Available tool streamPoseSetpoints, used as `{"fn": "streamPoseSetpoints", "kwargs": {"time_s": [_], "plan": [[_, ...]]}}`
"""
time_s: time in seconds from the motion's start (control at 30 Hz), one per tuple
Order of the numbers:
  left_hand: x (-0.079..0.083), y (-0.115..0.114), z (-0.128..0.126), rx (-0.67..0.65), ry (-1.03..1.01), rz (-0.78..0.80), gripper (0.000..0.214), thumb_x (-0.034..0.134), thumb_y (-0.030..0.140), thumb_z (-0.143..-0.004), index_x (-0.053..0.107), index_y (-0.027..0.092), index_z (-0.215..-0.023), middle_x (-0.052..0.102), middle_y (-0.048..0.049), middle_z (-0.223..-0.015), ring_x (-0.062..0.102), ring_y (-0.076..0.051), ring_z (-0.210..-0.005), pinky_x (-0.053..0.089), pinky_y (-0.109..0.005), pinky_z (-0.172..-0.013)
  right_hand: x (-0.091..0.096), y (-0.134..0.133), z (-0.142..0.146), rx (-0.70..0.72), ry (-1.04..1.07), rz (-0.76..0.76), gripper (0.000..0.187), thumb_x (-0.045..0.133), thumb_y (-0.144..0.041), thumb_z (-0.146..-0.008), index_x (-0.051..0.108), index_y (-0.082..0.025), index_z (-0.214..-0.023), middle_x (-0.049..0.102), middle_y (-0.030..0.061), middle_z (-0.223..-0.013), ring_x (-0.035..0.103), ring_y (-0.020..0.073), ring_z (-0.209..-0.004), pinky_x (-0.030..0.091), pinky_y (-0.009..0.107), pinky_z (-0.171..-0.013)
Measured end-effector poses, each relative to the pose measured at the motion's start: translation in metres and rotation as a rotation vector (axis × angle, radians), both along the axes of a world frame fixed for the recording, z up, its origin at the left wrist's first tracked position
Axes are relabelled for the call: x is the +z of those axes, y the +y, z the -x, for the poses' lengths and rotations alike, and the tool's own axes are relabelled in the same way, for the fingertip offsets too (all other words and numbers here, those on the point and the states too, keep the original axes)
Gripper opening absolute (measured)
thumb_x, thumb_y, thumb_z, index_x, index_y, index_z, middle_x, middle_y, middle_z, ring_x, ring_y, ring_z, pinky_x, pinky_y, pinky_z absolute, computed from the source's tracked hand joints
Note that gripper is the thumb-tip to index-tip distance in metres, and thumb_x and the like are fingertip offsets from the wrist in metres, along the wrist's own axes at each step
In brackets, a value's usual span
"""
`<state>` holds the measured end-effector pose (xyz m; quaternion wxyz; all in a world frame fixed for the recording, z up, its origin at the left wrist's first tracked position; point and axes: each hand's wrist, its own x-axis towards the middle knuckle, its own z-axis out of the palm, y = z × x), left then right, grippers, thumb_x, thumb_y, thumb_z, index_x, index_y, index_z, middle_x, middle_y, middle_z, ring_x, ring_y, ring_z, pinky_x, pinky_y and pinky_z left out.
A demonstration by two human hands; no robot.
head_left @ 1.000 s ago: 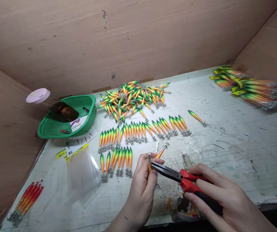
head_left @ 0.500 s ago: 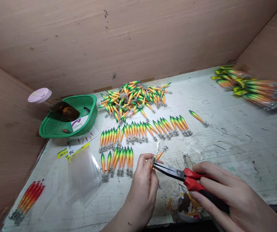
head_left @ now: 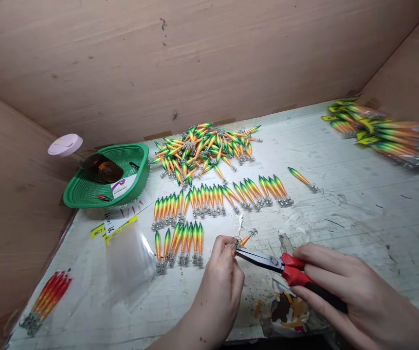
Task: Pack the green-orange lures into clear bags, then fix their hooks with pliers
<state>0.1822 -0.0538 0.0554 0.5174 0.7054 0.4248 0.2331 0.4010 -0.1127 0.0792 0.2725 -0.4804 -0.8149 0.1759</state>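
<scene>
My left hand (head_left: 224,277) is closed around a fishing lure, with the orange end and metal hook crown showing at the fingertips. Beside those fingers a second orange lure (head_left: 245,240) sticks out to the upper right, its hooks outward. My right hand (head_left: 344,282) grips the handles of red-and-black pliers (head_left: 293,270). The plier tips meet the hooks at my left fingertips; whether the jaws pinch a hook is too small to tell. Beyond my hands lie a middle row of green-and-orange lures (head_left: 205,199) and a shorter front row of lures (head_left: 178,243).
A heap of loose lures (head_left: 202,150) lies at the back. The green basket (head_left: 145,170) at left holds a pink-lidded bottle (head_left: 103,167). Clear bags (head_left: 129,265) and red lures (head_left: 50,296) lie front left. Packed lures (head_left: 402,136) sit at far right; one lure (head_left: 302,178) lies apart.
The view has shifted slightly, so everything sits a little further right. My left hand has turned a little, and the protruding lure lies lower. The pliers stay at the hooks.
</scene>
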Motion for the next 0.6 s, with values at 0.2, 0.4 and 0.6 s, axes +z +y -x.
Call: {"fn": "streamPoseSetpoints", "kwargs": {"time_s": [0.2,0.4,0.6], "plan": [[0.007,0.002,0.000,-0.032,-0.067,0.123,0.026,0.036,0.020,-0.098,0.062,0.021,-0.102,0.055,-0.0091,-0.100,0.053,-0.021,-0.089,0.046,-0.029,-0.081,-0.014,-0.011,0.002,-0.118,0.158,0.106,0.018,0.052,-0.026,-0.094,0.069,-0.020,-0.089,0.065,0.0084,-0.082,0.064,0.0180,-0.073,0.053,0.026,-0.062],[0.011,0.003,0.001,-0.029,-0.167,0.260,0.026,0.047,0.021,-0.092,0.071,0.021,-0.102,0.059,-0.0068,-0.089,0.054,-0.021,-0.083,0.047,-0.032,-0.080,-0.017,-0.015,0.003,-0.156,0.261,0.231,0.027,0.051,-0.036,-0.095,0.071,-0.022,-0.082,0.063,0.0073,-0.078,0.064,0.0193,-0.075,0.054,0.026,-0.063],[0.009,0.028,0.019,0.074,-0.130,0.177,0.026,0.049,0.024,-0.090,0.074,0.022,-0.098,0.062,-0.0103,-0.106,0.056,-0.025,-0.100,0.046,-0.036,-0.086,-0.032,-0.021,-0.018,-0.248,0.197,0.255,0.024,0.051,-0.033,-0.094,0.070,-0.022,-0.084,0.063,0.0065,-0.098,0.065,0.0187,-0.090,0.055,0.023,-0.074]]}}
